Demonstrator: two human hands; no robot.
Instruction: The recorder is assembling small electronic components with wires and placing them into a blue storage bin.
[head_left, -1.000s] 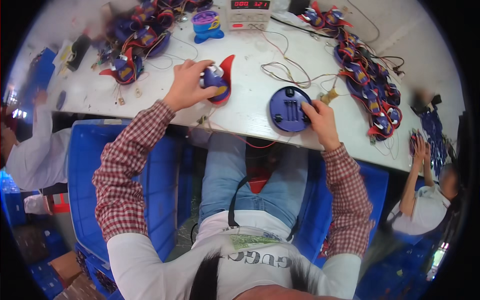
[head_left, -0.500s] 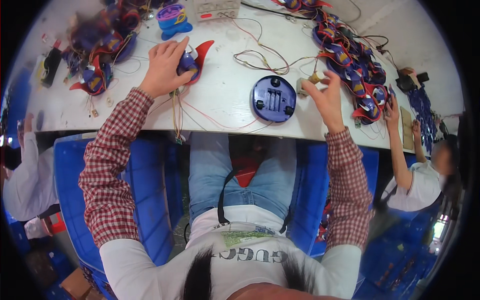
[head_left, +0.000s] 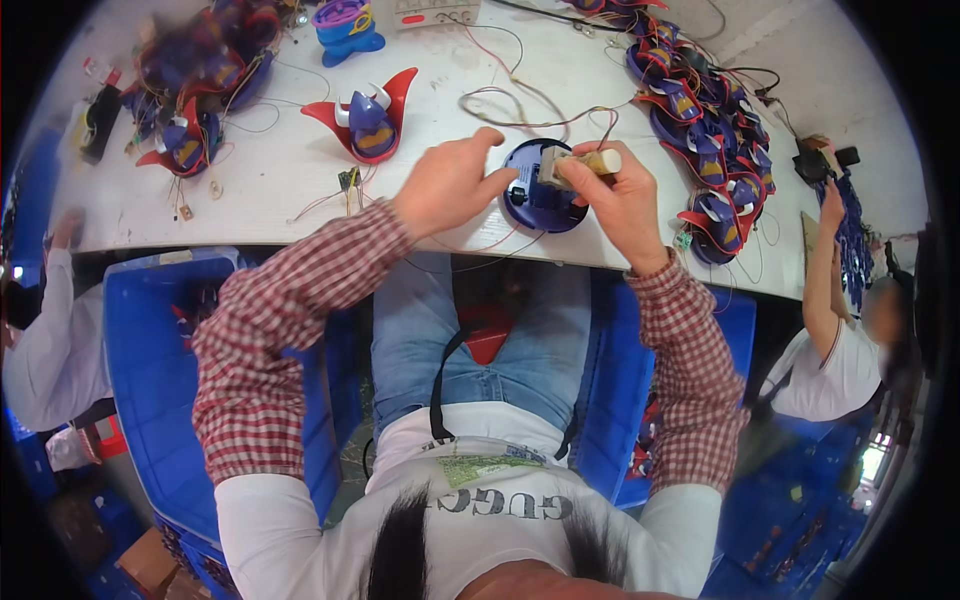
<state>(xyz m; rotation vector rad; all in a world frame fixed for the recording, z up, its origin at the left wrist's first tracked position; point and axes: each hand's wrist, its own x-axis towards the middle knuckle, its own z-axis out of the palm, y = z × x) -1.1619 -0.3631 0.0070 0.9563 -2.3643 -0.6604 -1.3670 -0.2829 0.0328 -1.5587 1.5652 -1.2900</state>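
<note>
A round dark-purple plastic base [head_left: 530, 212] with a battery compartment lies on the white table [head_left: 440, 100] in front of me. My right hand [head_left: 628, 200] grips a small beige block with a pale cylinder and wires [head_left: 551, 166], held over the base's compartment and hiding part of it. At the base's left rim is my left hand [head_left: 445, 185], thumb and forefinger apart and nothing between them. A purple toy shell with red wings and white horns [head_left: 370, 128] rests farther left, its wires and a small green circuit board [head_left: 349, 180] trailing toward me.
Wired purple-and-red toy shells are heaped at the left [head_left: 185, 140] and along the right [head_left: 680, 110]. A blue-and-purple round stand [head_left: 345, 30] and a beige instrument box [head_left: 435, 12] stand at the back. Blue bins [head_left: 165, 330] flank my legs; a co-worker [head_left: 835, 350] sits at right.
My left hand has let go of the winged shell and moved right to the base. The right hand has brought the beige block left, over the base's compartment.
</note>
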